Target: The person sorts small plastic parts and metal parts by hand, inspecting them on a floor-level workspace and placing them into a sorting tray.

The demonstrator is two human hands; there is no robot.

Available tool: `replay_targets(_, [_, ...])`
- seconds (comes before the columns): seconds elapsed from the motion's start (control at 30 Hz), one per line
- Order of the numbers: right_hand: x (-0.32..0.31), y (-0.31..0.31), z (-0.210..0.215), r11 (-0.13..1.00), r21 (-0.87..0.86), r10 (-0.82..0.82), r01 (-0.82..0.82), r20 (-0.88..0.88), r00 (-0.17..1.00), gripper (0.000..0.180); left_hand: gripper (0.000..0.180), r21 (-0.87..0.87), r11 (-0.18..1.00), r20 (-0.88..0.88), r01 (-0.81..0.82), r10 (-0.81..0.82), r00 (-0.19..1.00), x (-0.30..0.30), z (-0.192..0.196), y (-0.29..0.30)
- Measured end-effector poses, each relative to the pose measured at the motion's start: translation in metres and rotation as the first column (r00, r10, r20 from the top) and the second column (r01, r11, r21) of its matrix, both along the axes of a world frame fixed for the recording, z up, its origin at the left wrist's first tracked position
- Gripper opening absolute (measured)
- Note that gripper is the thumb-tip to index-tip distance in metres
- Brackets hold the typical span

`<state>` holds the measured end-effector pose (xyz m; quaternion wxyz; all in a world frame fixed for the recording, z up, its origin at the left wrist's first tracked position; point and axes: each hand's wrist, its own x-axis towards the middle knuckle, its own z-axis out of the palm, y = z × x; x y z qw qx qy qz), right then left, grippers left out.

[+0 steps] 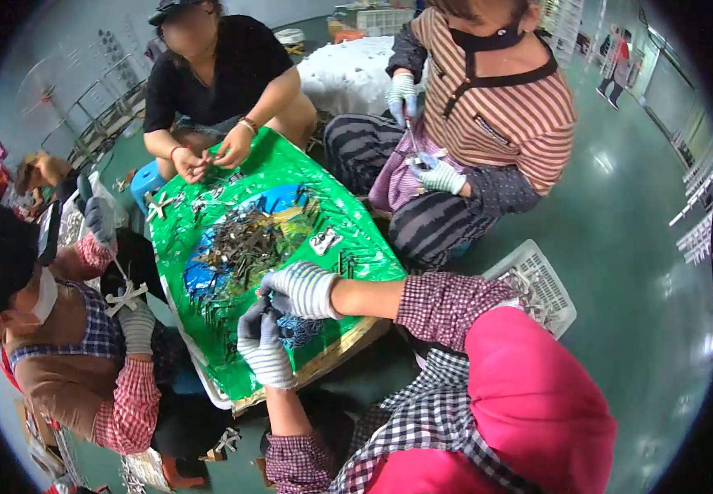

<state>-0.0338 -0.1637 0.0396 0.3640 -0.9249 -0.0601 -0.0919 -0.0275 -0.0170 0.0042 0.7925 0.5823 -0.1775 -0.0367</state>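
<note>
Left hand point(264, 344) and right hand point(300, 290), gloved, pinch small dark part between them over green tray point(355, 247) – metal pieces point(245, 243) heaped mid-tray – white basket point(537, 284) beside

Three co-workers point(208, 74), one green board point(290, 189)

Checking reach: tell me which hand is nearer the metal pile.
Right. The right hand sits just below the metal pile; the left hand is lower, near the green board's edge.

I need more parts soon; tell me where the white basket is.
In the head view the white basket sits on the green floor at the person's right, beside the green board and just beyond the right forearm.
</note>
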Motion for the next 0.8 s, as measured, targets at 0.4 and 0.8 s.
replay_targets(0.4, [0.000, 0.003, -0.011, 0.994, -0.019, 0.103, -0.103, -0.010, 0.995, 0.029, 0.013, 0.026, 1.000, -0.081, 0.012, -0.010, 0.997, -0.001, 0.005, 0.000])
replay_targets(0.8, [-0.015, 0.012, 0.000, 0.864, 0.500, 0.187, -0.066, -0.196, 0.963, 0.025, 0.017, -0.089, 0.996, -0.148, 0.027, -0.040, 0.988, -0.011, 0.000, 0.007])
